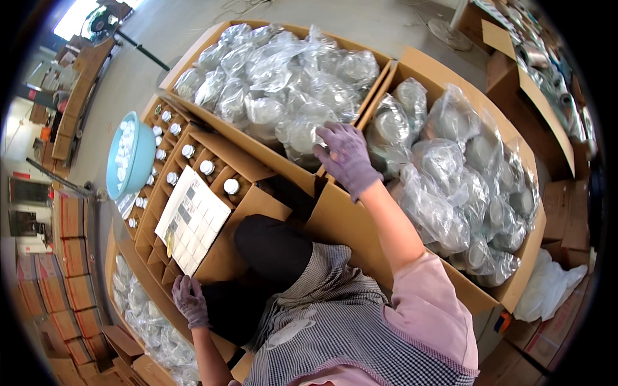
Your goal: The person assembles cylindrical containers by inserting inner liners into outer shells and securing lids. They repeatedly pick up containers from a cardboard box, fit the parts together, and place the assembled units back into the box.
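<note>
My right hand (351, 157), in a grey-purple glove, reaches over the wall of an open carton (257, 136). Its fingers are stretched and lie at a clear plastic-bagged glass jar (304, 133), not closed around it. Similar bagged jars fill the carton. My left hand (190, 302), gloved alike, is at the lower edge of a sheet of white labels (193, 222), fingers apart and nothing visible in them. That sheet rests on a divided carton (151, 235) in which several white-capped bottles (206, 167) stand. A small yellow tool (170, 243) lies on the sheet's left side.
A light-blue basin (132, 157) holding white caps stands at the divided carton's far left. To my right is another carton (444, 270) of bagged glassware. More bagged pieces (154, 334) lie at lower left. Stacked boxes (71, 283), a fan (100, 22) and a white bag (550, 286) are around.
</note>
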A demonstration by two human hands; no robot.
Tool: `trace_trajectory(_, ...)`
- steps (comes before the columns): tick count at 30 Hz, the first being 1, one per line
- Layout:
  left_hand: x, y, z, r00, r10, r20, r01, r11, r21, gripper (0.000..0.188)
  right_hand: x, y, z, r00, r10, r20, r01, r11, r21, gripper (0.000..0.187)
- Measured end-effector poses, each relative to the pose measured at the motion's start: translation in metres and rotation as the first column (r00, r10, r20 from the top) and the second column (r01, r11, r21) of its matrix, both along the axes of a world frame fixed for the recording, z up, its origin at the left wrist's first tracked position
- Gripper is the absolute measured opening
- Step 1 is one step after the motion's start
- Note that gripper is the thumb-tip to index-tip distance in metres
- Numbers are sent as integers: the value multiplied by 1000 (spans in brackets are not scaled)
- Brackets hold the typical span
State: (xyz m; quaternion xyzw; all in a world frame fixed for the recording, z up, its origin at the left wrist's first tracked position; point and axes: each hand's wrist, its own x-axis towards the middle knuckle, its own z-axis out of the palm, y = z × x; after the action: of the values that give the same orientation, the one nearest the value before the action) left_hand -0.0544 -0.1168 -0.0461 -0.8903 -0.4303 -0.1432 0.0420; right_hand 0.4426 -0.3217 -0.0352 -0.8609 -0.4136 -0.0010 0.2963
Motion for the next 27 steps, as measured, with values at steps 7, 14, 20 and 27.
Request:
trace_trajectory(7, -13, -7, 11, 992, 101, 82, -96, 993, -67, 18, 21, 109, -27, 968, 92, 232, -11, 945, -328, 39)
trace_trajectory(14, -35, 0, 8, 981, 175, 89, -164, 979, -122, 18, 18, 143, -54, 994, 64, 88, 27, 635, -772, 39)
trace_trajectory(20, -33, 3, 8, 974, 209, 84, -191, 964, -185, 18, 8, 124, -48, 980, 142, 138, 3, 683, -730, 36)
trace_trajectory(27, -31, 13, 1, 975, 207, 76, -188, 961, -201, 18, 10, 139, -37, 961, 270, 51, -105, 531, -841, 41)
